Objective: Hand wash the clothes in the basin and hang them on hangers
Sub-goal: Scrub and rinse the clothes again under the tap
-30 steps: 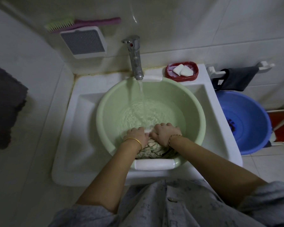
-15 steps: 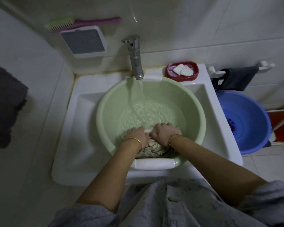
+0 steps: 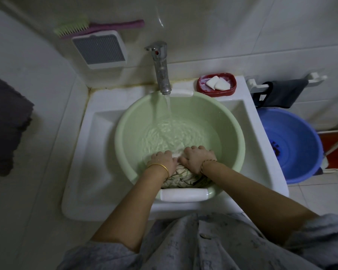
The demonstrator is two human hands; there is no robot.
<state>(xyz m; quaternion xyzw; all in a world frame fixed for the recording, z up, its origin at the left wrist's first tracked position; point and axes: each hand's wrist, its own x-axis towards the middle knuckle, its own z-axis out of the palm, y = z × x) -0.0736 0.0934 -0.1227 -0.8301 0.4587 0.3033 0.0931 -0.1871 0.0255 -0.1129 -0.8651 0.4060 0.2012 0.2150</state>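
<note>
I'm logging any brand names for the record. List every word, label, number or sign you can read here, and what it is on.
No readable text anywhere in this view.
Tap: a red dot on the handle, no lettering.
Soap dish and green basin: no label visible.
Patterned cloth under the hands: a leaf-like print, no words.
Blue basin: no marking visible.

White sink (image 3: 98, 152): green basin (image 3: 232, 121), apparently soap dish (image 3: 216, 92).

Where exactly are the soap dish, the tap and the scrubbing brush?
red soap dish (image 3: 230, 90), head view, right rim.
tap (image 3: 161, 75), head view, middle of the spout.
scrubbing brush (image 3: 117, 24), head view, pink handle.
</note>
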